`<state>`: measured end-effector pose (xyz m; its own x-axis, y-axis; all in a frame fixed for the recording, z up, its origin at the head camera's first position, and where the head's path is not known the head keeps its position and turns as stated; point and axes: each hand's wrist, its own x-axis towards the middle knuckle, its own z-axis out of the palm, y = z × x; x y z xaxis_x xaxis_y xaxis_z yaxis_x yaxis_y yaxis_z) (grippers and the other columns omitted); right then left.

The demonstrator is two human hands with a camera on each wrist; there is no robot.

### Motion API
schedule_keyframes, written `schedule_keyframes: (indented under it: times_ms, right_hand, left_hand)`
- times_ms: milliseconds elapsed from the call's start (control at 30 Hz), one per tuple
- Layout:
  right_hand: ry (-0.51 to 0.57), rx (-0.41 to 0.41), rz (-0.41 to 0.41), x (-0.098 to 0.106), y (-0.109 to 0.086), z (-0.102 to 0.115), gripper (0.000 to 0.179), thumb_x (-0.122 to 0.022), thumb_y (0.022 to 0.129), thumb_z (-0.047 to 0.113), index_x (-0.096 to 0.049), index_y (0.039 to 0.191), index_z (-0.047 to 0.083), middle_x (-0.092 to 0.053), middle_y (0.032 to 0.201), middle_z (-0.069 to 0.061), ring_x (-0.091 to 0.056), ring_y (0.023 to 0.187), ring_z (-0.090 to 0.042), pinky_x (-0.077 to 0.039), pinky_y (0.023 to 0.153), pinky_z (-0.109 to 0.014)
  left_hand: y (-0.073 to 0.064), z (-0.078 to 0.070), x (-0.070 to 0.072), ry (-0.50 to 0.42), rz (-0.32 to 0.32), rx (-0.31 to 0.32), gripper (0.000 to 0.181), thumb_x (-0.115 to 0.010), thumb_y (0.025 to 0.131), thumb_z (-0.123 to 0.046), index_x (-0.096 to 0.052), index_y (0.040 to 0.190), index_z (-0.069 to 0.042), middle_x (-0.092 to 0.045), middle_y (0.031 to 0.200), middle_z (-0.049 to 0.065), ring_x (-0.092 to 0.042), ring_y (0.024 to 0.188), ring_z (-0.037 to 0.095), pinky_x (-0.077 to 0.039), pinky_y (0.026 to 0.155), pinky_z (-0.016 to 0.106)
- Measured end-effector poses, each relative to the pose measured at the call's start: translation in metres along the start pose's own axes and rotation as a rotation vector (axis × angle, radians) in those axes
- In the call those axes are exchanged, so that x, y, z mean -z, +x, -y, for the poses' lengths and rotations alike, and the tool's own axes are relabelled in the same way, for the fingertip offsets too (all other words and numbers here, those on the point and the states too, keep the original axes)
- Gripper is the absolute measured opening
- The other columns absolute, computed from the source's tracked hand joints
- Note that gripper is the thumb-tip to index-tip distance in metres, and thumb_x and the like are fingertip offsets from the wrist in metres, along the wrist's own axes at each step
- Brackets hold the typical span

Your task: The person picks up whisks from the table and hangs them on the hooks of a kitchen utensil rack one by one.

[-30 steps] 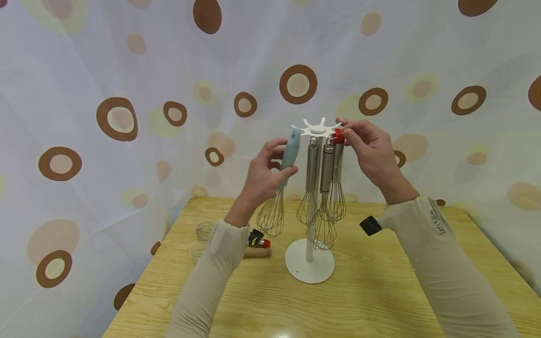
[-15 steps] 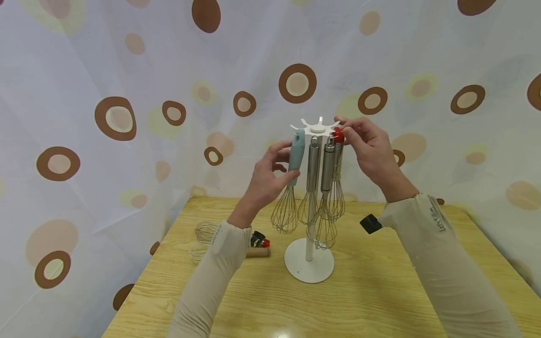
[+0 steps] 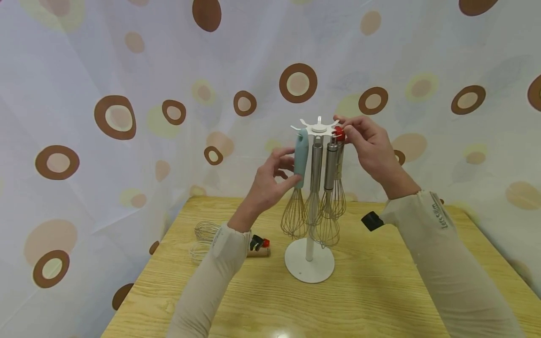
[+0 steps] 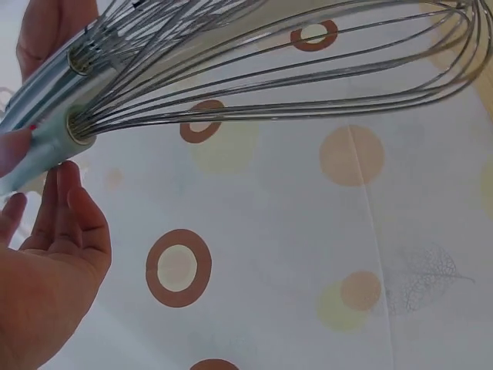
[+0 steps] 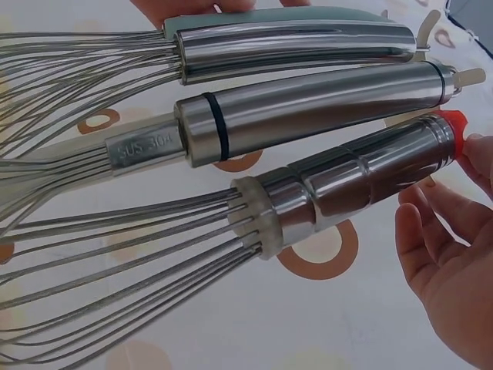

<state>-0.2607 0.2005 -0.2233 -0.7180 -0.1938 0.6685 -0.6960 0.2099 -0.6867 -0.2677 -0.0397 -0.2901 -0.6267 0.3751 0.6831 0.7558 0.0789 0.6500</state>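
Observation:
A white rotary stand [image 3: 310, 272] with a ring of hooks stands upright on the table, whisks hanging from it. My left hand [image 3: 270, 180] holds a whisk with a light blue handle [image 3: 301, 162] between thumb and fingers. That handle's top hole is at a left front hook, and the whisk hangs nearly upright. At the stand's right side, my right hand [image 3: 372, 148] pinches the red end cap of a steel-handled whisk [image 5: 347, 181]. Between the hands hang two more whisks, a plain steel one [image 5: 293, 50] and a steel one with a dark ring [image 5: 308, 112].
On the wooden table [image 3: 338, 310], left of the stand, lie more whisks [image 3: 205, 230], partly hidden by the left sleeve. One has a red end [image 3: 266, 242], and a wooden handle [image 3: 258, 252] lies beside it. A patterned curtain [image 3: 253, 47] hangs behind.
My left hand has brought the light blue whisk rightward from a tilt to nearly upright at the hook. The two middle whisks have shifted slightly right. My right hand has stayed at the red cap.

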Motion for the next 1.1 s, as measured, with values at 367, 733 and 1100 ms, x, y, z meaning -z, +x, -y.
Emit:
schedule_keyframes:
  times_ms: [367,733,1100]
  right_hand:
    - [0.054,-0.017,-0.038,-0.001,-0.002,-0.001,0.015,-0.046,0.101,0.014,-0.057,0.106,0.005,-0.049,0.138,-0.014,-0.047,0.124,-0.017,-0.044,0.087,-0.019]
    - [0.045,0.038,-0.198,-0.006,-0.007,0.005,0.014,-0.053,0.095,0.002,-0.052,0.104,-0.009,-0.061,0.117,-0.005,-0.059,0.103,-0.015,-0.046,0.085,-0.019]
    - [0.058,0.086,-0.210,-0.006,-0.015,0.009,0.007,-0.053,0.095,0.001,-0.059,0.097,-0.003,-0.063,0.111,-0.004,-0.060,0.095,-0.016,-0.045,0.083,-0.021]
  left_hand:
    - [-0.028,0.026,0.017,0.075,0.054,0.131,0.038,-0.057,0.094,-0.009,-0.048,0.131,-0.010,-0.062,0.109,0.008,-0.060,0.096,0.017,-0.049,0.083,0.036]
    - [-0.074,0.070,0.044,0.223,0.329,0.394,0.032,-0.059,0.094,-0.015,-0.054,0.126,-0.014,-0.062,0.110,0.004,-0.058,0.099,0.017,-0.048,0.084,0.036]
    - [-0.118,0.110,0.050,0.274,0.591,0.518,0.031,-0.061,0.092,-0.009,-0.060,0.123,-0.009,-0.062,0.116,0.012,-0.057,0.108,0.027,-0.049,0.086,0.039]
